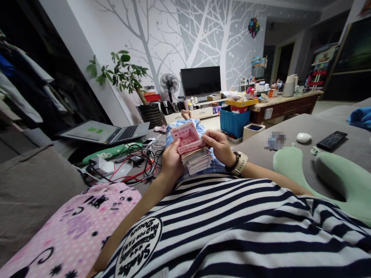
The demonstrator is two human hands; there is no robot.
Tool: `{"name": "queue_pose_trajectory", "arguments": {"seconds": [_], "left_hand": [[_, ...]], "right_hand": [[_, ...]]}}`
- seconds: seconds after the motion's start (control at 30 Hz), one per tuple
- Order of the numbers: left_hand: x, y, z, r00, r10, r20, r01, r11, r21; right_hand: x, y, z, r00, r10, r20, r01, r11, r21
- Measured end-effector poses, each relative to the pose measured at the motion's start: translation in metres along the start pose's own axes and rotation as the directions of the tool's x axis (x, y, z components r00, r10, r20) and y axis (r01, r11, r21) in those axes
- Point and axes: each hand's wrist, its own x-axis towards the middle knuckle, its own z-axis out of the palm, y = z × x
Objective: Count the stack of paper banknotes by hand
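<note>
Pink 100 banknotes [187, 135] stand fanned and tilted in front of my body. My left hand [171, 157] is closed on their left side, with its thumb on the face of a note. My right hand [220, 148] pinches the right edge of the pink notes between thumb and fingers. Just below the notes, a thick stack of pale paper edges [199, 161] shows over my lap; I cannot tell whether these are banknotes too. The fingers behind the notes are hidden.
Left of my legs lie tangled cables [145, 164], a power strip [101, 165] and an open laptop [107, 133]. To the right on the sofa are a green neck pillow [333, 173], a white mouse [303, 137] and a remote control [332, 141]. A blue bin [234, 122] stands beyond.
</note>
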Motion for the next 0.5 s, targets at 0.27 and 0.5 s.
{"name": "queue_pose_trajectory", "arguments": {"seconds": [0.27,0.5], "left_hand": [[-0.003,0.002,0.005,0.999,0.020,-0.045,-0.020,1.000,-0.014],[-0.006,0.005,0.000,0.999,-0.029,0.022,0.028,1.000,0.001]], "right_hand": [[0.000,0.002,0.002,1.000,0.006,0.011,-0.006,1.000,0.009],[0.006,0.015,0.000,0.989,0.069,-0.134,-0.066,0.998,0.020]]}}
